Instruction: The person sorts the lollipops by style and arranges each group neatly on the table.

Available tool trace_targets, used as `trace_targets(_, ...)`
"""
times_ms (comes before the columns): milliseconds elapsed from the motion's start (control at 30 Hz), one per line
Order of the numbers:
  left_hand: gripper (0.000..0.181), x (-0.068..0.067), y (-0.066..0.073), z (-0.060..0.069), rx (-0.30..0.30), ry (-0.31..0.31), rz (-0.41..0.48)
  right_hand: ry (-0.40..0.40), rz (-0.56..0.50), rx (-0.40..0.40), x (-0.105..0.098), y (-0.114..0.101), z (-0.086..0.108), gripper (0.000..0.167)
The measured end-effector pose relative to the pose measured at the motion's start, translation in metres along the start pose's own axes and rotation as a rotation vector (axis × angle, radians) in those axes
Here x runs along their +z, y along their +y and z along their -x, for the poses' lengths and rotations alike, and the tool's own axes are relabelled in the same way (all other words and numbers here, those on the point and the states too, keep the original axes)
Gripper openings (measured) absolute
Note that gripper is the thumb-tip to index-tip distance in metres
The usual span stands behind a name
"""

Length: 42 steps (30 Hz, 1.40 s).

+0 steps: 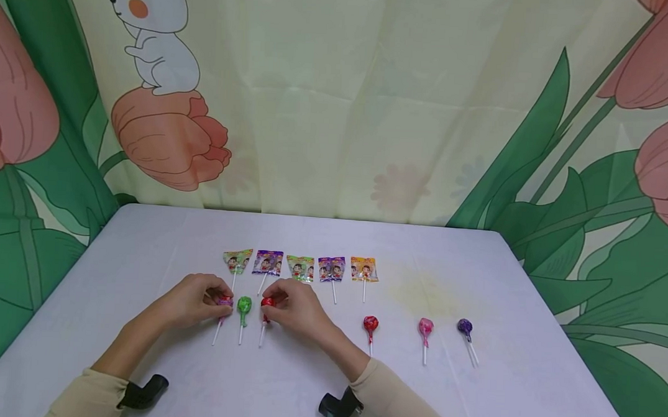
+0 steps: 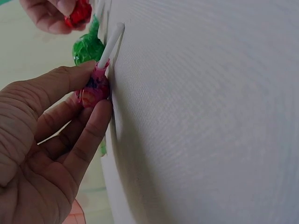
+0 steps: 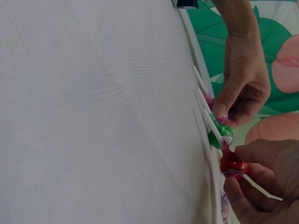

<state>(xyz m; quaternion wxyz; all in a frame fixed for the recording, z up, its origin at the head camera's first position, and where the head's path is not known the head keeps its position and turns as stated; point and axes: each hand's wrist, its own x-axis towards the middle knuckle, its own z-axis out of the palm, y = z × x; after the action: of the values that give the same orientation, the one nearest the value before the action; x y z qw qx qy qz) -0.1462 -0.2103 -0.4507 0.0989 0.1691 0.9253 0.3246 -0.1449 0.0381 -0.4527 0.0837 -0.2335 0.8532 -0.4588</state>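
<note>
My left hand (image 1: 195, 302) pinches a pink and purple lollipop (image 1: 225, 301) by its wrapped head; in the left wrist view the thumb and fingers of the hand (image 2: 56, 135) hold that lollipop (image 2: 95, 88), its white stick pointing away. My right hand (image 1: 296, 306) pinches a red lollipop (image 1: 268, 302) by the head, also seen in the right wrist view, where the hand (image 3: 271, 177) grips the red head (image 3: 233, 165). Between the two hands lies a green lollipop (image 1: 244, 305), touched by neither as far as the head view shows.
Behind the hands is a row of flat-wrapped lollipops, among them a purple one (image 1: 331, 269) and an orange one (image 1: 364, 269). To the right lie a red lollipop (image 1: 370, 324), a pink one (image 1: 426, 327) and a dark purple one (image 1: 465, 327). A white cloth covers the table (image 1: 499, 402).
</note>
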Motion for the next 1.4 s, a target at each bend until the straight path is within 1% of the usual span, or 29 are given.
trace_targets(300,0.021,0.000,-0.001,0.000,0.014,0.000,0.000,-0.006,0.049,0.015,0.005,0.000,-0.007,0.015)
trace_targets(600,0.020,0.000,-0.001,0.000,0.028,0.007,-0.003,-0.008,0.032,0.029,0.007,0.001,-0.008,0.017)
trace_targets(800,0.020,0.000,-0.001,0.000,0.025,0.005,0.000,0.008,0.059,0.044,0.005,0.000,-0.006,0.019)
trace_targets(933,0.020,0.000,-0.001,0.000,0.024,0.008,0.004,0.033,0.072,0.041,0.002,-0.001,-0.003,0.020)
trace_targets(1100,0.020,0.001,0.000,-0.001,0.017,0.007,0.008,0.054,0.028,0.037,-0.007,-0.003,0.005,0.022)
trace_targets(1267,0.020,0.001,-0.001,-0.001,0.016,0.009,0.005,0.061,0.029,0.030,-0.015,-0.004,0.016,0.024)
trace_targets(1400,0.019,0.001,-0.001,-0.001,0.024,0.012,0.004,0.069,0.019,0.009,-0.022,-0.003,0.024,0.025)
